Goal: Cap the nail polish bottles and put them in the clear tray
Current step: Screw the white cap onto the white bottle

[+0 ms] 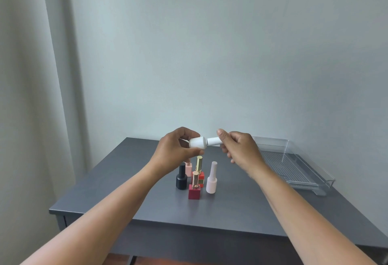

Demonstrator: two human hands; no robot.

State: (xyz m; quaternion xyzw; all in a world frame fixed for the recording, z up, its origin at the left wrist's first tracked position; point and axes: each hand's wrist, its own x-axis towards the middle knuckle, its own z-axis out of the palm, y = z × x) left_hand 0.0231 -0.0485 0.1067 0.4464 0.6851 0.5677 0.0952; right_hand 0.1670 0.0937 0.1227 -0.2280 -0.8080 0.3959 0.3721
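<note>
I hold a white nail polish bottle [198, 143] sideways above the table. My left hand [175, 151] grips its round body. My right hand [239, 149] pinches its white cap [213, 141], which sits on the bottle's neck. Below them on the grey table [241, 206] stands a cluster of capped bottles: a black one [181, 178], a pale pink one [188, 167] partly behind my left wrist, a red one with a gold cap [199, 172], a dark red one with a rose-gold cap [194, 189] and a white one [211, 180]. The clear tray [310, 180] lies at the table's right, with nothing in it.
A pale wall rises right behind the table's far edge. A light curtain [31, 96] hangs at the left. The tray reaches close to the table's right edge.
</note>
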